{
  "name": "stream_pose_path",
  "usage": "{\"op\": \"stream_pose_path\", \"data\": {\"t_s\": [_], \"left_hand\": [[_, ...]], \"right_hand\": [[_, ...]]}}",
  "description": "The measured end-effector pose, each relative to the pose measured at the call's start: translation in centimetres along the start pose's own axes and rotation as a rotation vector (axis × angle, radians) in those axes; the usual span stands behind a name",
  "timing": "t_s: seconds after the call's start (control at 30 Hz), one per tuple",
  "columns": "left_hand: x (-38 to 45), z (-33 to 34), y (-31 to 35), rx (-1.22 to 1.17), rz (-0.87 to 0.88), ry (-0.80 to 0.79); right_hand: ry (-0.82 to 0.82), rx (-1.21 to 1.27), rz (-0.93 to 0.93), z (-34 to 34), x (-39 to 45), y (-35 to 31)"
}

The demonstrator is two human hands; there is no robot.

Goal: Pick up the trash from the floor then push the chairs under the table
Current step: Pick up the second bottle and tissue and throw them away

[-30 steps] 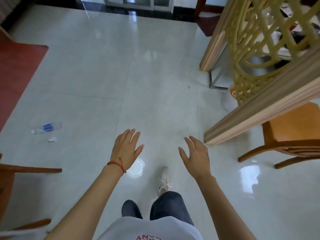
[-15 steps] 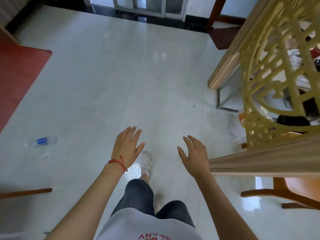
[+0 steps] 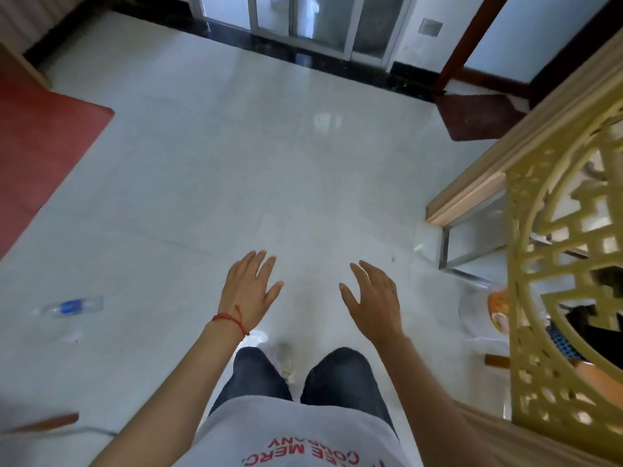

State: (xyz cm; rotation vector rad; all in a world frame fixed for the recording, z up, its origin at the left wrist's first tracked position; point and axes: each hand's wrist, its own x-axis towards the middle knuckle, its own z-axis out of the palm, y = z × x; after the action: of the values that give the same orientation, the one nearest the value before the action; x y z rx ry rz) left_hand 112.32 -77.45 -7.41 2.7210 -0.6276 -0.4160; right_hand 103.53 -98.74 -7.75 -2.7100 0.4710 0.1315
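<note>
A clear plastic bottle (image 3: 75, 305) with a blue label lies on its side on the white tile floor at the left. A small pale scrap (image 3: 71, 337) lies just below it. My left hand (image 3: 247, 289), with a red string at the wrist, is held out flat with straight fingers and holds nothing. My right hand (image 3: 374, 299) is also spread and empty. Both hover above the floor, well to the right of the bottle. A wooden chair seat (image 3: 598, 374) shows at the right, partly hidden behind the yellow lattice of the table (image 3: 472, 193).
The table's wooden edge and metal leg (image 3: 445, 247) stand at the right, with a clear bag (image 3: 478, 315) on the floor beside them. A red mat (image 3: 37, 156) lies at the left, a dark mat (image 3: 478, 116) by the far glass doors. A chair part (image 3: 47, 421) pokes in at bottom left.
I have walked forward: the table edge and lattice have slid down and right, and the far doors have come into view. Both hands stay spread and empty.
</note>
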Motion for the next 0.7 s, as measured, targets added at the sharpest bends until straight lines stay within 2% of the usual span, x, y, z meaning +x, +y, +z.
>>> {"op": "stream_pose_path", "data": {"t_s": [0.13, 0.3, 0.7], "left_hand": [[2.7, -1.7, -1.5, -0.037, -0.082, 0.011], [5.6, -3.0, -3.8, -0.065, -0.271, 0.069], [7.0, -4.1, -7.6, -0.209, -0.801, 0.247]], "right_hand": [[-0.042, -0.011, -0.094, -0.3, 5.8, -1.7], [-0.128, -0.043, -0.261, -0.2, 13.6, -4.3], [-0.389, -0.152, -0.811, 1.9, 26.9, -14.1]]}}
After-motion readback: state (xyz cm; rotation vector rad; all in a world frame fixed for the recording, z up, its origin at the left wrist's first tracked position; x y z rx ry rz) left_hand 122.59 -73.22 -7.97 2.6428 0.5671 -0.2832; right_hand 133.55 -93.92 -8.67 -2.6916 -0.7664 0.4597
